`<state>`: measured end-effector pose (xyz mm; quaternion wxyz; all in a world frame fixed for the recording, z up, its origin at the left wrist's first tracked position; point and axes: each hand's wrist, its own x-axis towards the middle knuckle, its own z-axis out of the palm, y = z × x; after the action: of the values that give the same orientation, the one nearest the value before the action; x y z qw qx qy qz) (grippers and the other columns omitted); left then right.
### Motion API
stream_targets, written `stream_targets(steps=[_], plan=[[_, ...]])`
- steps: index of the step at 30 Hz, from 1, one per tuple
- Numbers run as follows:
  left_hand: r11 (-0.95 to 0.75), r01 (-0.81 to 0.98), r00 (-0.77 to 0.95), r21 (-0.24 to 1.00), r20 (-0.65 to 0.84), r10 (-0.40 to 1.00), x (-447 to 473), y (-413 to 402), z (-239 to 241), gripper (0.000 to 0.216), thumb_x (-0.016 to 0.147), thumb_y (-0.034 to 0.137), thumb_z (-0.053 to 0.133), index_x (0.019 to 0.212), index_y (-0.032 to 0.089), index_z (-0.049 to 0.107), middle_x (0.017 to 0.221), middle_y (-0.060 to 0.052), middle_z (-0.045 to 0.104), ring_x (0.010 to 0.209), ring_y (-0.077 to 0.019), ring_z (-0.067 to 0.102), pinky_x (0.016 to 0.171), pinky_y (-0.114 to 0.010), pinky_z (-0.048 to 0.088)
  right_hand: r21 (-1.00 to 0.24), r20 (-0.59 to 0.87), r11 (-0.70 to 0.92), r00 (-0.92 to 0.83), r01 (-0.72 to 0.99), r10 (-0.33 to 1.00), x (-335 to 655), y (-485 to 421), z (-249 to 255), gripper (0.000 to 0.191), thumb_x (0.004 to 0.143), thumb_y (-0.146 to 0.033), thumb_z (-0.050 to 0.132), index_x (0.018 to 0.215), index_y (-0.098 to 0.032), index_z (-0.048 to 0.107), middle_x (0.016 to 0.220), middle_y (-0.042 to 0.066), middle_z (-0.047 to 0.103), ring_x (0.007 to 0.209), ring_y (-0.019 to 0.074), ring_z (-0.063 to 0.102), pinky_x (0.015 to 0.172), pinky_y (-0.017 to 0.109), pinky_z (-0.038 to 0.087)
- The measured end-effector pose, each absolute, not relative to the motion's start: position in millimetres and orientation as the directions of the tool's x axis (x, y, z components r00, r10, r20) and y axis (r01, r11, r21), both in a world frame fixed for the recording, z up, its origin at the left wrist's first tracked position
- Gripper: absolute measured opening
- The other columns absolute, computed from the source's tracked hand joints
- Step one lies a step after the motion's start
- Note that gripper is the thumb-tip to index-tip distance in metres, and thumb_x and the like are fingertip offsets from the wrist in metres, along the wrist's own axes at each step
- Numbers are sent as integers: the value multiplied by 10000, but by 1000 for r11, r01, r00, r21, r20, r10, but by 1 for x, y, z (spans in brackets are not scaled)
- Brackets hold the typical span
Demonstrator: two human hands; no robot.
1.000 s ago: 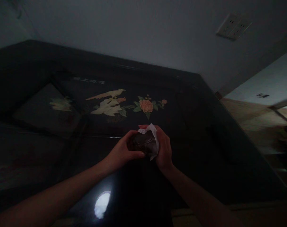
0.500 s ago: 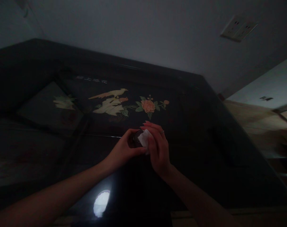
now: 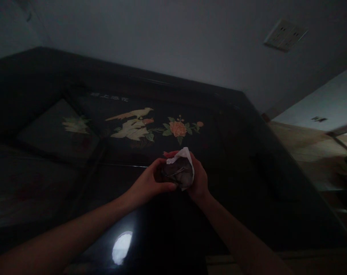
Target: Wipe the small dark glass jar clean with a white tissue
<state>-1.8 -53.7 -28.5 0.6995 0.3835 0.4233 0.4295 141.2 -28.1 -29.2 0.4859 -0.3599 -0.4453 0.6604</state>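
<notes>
In the dim light my left hand [image 3: 150, 179] curves round a dark, see-through, glass-like object [image 3: 177, 172], thumb on the near side. Its exact kind is hard to make out. A white tissue [image 3: 186, 153] wraps the far and right sides of this object, one edge standing up. My right hand [image 3: 201, 179] cups the tissue from the right, with most of its fingers hidden behind. Both hands are over a glossy black surface [image 3: 233, 183] inlaid with a pale bird [image 3: 133, 114] and a pink flower [image 3: 178, 129].
A grey wall [image 3: 162, 38] rises behind the black surface, with a socket plate [image 3: 286, 35] at upper right. Light reflects as a bright spot [image 3: 121, 247] near the front. Tan flooring [image 3: 302, 139] shows past the right edge.
My right hand has turned from lying over the near side to cupping the object's right side. The tissue has spread out, and more of the see-through object shows. My left hand stays put.
</notes>
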Motion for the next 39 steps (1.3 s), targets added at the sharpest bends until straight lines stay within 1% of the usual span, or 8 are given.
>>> stream_targets(steps=[3, 7, 12, 17, 23, 29, 35, 39], plan=[[336, -288, 277, 897, -258, 925, -1, -54, -30, 582, 472, 210, 820, 979, 191, 537, 1048, -57, 658, 1015, -272, 620, 897, -410, 475, -951, -17, -94, -253, -295, 967, 142, -30, -28, 440, 933, -448, 355, 925, -185, 708, 961, 68, 721, 919, 226, 661, 811, 348, 501], [302, -314, 259, 900, -225, 939, 0, -55, -35, 605, 467, 199, 824, 996, 187, 532, 1032, -55, 646, 1008, -265, 611, 892, -404, 467, -973, 228, 217, -188, -81, 955, 145, -36, -24, 381, 951, -396, 348, 1018, -201, 668, 1053, 72, 685, 988, 215, 631, 875, 366, 473], [234, -297, 216, 926, -173, 961, 0, -54, -36, 589, 485, 223, 829, 989, 190, 526, 984, -39, 634, 960, -240, 602, 838, -375, 475, -761, 547, 607, -276, 229, 790, 147, -41, -23, 283, 935, -262, 387, 1116, -218, 600, 1162, 95, 618, 1127, 225, 561, 954, 428, 443], [223, -219, 209, 950, -178, 962, 0, -55, -31, 485, 531, 254, 814, 914, 190, 524, 915, -11, 619, 867, -210, 600, 763, -341, 484, -579, 637, 735, -368, 353, 678, 144, -43, -20, 312, 903, -152, 398, 1143, -203, 591, 1168, 108, 605, 1215, 247, 499, 983, 466, 433], [261, -291, 231, 921, -197, 953, 0, -54, -33, 537, 487, 221, 820, 928, 199, 515, 1003, -29, 617, 944, -230, 594, 801, -351, 480, -724, 568, 642, -309, 252, 763, 146, -39, -19, 269, 922, -221, 411, 1056, -210, 644, 1093, 96, 641, 1132, 237, 560, 951, 438, 451], [276, -286, 293, 918, -190, 937, -2, -55, -35, 547, 489, 211, 814, 950, 184, 522, 1065, -65, 627, 1020, -264, 594, 883, -397, 460, -951, 309, 300, -193, -76, 931, 143, -38, -19, 356, 947, -361, 375, 934, -223, 702, 1004, 63, 696, 1025, 229, 622, 960, 415, 429], [310, -281, 298, 908, -224, 928, -2, -54, -35, 621, 437, 233, 848, 957, 192, 511, 1043, -62, 653, 1050, -289, 597, 905, -418, 459, -941, 39, -58, -277, -332, 960, 141, -30, -27, 404, 900, -464, 413, 849, -196, 711, 943, 63, 725, 1009, 249, 639, 910, 391, 467], [317, -329, 300, 889, -220, 928, -1, -54, -35, 612, 450, 191, 836, 974, 195, 521, 1059, -54, 647, 1032, -271, 609, 910, -411, 459, -961, 41, -30, -250, -275, 967, 143, -31, -27, 420, 918, -460, 383, 887, -186, 701, 965, 66, 719, 995, 237, 640, 872, 368, 480]])
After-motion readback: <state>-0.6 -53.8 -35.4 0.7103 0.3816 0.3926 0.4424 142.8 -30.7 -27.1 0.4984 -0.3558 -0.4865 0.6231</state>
